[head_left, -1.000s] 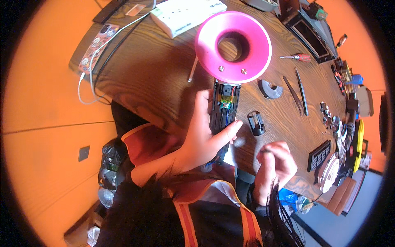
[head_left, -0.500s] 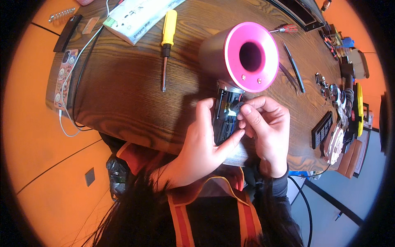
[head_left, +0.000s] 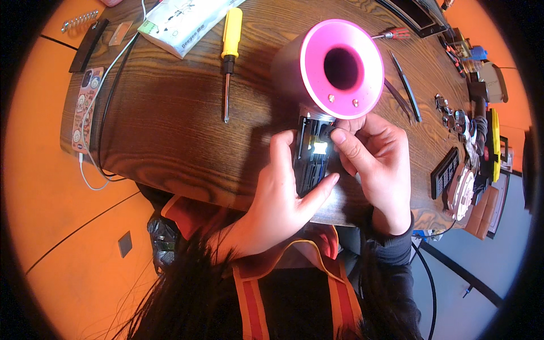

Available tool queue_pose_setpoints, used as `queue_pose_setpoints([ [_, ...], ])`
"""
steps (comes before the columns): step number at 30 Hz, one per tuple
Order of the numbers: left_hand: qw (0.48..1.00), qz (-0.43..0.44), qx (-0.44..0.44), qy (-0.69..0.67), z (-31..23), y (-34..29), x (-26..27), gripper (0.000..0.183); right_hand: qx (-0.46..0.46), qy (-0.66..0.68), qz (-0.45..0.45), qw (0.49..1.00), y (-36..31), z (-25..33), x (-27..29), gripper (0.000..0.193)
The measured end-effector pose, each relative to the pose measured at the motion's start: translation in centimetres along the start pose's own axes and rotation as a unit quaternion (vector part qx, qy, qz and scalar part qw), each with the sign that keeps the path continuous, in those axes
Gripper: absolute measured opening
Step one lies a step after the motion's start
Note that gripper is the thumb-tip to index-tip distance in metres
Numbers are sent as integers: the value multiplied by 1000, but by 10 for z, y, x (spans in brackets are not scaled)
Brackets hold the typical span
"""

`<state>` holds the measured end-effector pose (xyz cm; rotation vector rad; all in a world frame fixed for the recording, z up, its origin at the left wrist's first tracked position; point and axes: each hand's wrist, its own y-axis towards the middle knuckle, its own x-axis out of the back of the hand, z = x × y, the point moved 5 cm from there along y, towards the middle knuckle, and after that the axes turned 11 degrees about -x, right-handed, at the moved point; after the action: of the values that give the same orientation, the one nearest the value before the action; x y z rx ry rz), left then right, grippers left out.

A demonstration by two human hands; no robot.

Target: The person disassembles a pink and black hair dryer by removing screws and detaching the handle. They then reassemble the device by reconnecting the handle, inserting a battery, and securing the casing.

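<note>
A hair dryer (head_left: 317, 68) with a grey barrel and a pink ring end stands over the table, its hole facing me. Two small brass-coloured screws (head_left: 356, 103) show on the lower ring. Below it, the opened handle (head_left: 309, 167) exposes black inner parts and a bright white patch. My left hand (head_left: 272, 195) wraps the handle, thumb on the near side and fingers at the left. At the handle's upper right, just under the ring, my right hand (head_left: 382, 158) pinches thumb against fingers near a small dark part; what lies between the fingertips is hidden.
A yellow-handled screwdriver (head_left: 231, 39) lies left of the dryer, a red-handled one (head_left: 395, 34) beyond it. Tweezers (head_left: 406, 85) are at right. A phone (head_left: 88, 107) with a white cable and a tissue pack (head_left: 181, 28) are at left. A black grille (head_left: 444, 172) sits near the right edge.
My right hand has shifted up and rightward along the handle, its thumb now higher. The bright patch inside the handle shows more openly. My left hand keeps its hold.
</note>
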<state>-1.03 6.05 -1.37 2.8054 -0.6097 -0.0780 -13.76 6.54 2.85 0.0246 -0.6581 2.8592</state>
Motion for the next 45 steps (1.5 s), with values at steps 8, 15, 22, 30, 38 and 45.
queue_pose_setpoints([
  [8, 1000, 2, -3, 3, -1, 0, -1, 58, -21, -15, 30, 999, 4, 7, 4, 11],
  [15, 1000, 1, 1, 2, 1, -1, 0, 59, 35, -61, 16, 997, 10, 10, 2, 7],
  [22, 1000, -2, -12, 12, -1, 0, -1, 58, 30, -49, 6, 998, 9, 7, 2, 8],
  [30, 1000, -17, -4, 16, 3, -2, 0, 59, 81, -18, -24, 996, 7, 0, -6, 12],
  [38, 999, -25, -22, 11, 5, -2, 1, 58, 289, -127, -158, 936, -4, -2, -6, 26],
  [45, 999, -33, -18, 5, 6, -2, 1, 57, 372, -211, -116, 897, -2, 6, -4, 21],
])
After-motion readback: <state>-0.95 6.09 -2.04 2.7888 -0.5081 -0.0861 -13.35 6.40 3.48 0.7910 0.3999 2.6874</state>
